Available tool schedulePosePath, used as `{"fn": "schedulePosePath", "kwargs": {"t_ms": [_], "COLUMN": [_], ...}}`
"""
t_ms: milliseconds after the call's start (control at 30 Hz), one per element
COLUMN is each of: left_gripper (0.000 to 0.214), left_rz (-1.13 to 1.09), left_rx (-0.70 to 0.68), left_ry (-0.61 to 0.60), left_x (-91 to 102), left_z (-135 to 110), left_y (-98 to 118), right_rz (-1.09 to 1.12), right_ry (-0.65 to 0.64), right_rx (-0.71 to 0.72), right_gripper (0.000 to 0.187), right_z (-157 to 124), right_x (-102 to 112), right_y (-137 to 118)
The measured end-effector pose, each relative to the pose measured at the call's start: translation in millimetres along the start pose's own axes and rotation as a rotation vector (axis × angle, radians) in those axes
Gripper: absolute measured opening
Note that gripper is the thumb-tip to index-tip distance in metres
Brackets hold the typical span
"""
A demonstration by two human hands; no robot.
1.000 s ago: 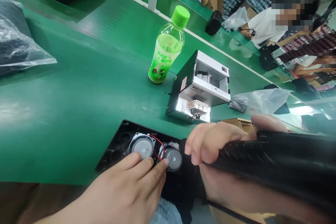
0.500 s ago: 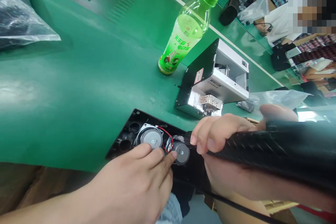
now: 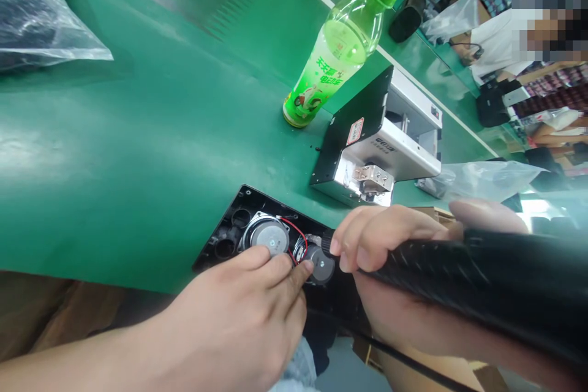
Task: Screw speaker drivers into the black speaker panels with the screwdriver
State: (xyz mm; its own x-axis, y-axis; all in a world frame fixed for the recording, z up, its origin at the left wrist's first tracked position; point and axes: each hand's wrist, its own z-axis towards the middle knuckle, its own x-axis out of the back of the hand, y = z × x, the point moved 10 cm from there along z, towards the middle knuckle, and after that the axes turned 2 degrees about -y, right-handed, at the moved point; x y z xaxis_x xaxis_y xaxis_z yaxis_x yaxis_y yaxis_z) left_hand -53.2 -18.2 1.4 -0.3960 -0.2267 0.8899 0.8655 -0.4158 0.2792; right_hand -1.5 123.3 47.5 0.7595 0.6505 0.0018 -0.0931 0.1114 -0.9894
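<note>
My right hand (image 3: 386,236) is wrapped round a black corded electric screwdriver (image 3: 441,263), which lies almost level with its ribbed nose (image 3: 327,242) toward the left. The nose is over a black speaker panel (image 3: 248,202), and I cannot make out the tip. Two round speakers sit in the panel: one at the left (image 3: 270,237) and one at the right (image 3: 321,264), with a red wire (image 3: 297,226) between them. My left hand (image 3: 257,300) is closed at the panel's near side, fingertips touching both speakers. It covers the near edge, and its thumb is hidden.
A green-capped drink bottle (image 3: 340,43) stands on the green table (image 3: 114,165), beside a silver and black machine (image 3: 376,141). Plastic bags lie at the far left (image 3: 41,18) and right (image 3: 487,177). A black cord (image 3: 404,360) hangs below my right arm. A co-worker (image 3: 493,40) is in the background.
The view has shifted slightly, so the bottle, machine and panel appear a little farther right. Both hands keep their hold and stay nearly in place at the speakers.
</note>
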Motion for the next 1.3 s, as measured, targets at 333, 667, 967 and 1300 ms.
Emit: {"fn": "schedulePosePath", "kwargs": {"t_ms": [333, 667, 967, 1300], "left_gripper": [0.029, 0.019, 0.031, 0.032], "left_rz": [0.034, 0.026, 0.069, 0.007], "left_rx": [-0.052, -0.047, -0.06, 0.132], "left_ry": [-0.046, -0.026, 0.058, 0.172], "left_x": [-8.3, -13.5, -0.6, 4.6], "left_z": [0.4, -1.7, -7.7, -33.8], "left_y": [2.5, 0.1, -0.8, -32.1], "right_rz": [0.12, 0.051, 0.133, -0.096], "right_ry": [-0.008, -0.006, 0.265, 0.462], "right_rx": [0.397, 0.465, 0.356, 0.619], "right_gripper": [0.057, 0.061, 0.054, 0.058], "right_z": [-1.0, -7.9, -3.5, 43.9], "right_x": [-6.3, -1.6, 35.9, 63.9], "right_y": [1.1, 11.8, -36.9, -66.0]}}
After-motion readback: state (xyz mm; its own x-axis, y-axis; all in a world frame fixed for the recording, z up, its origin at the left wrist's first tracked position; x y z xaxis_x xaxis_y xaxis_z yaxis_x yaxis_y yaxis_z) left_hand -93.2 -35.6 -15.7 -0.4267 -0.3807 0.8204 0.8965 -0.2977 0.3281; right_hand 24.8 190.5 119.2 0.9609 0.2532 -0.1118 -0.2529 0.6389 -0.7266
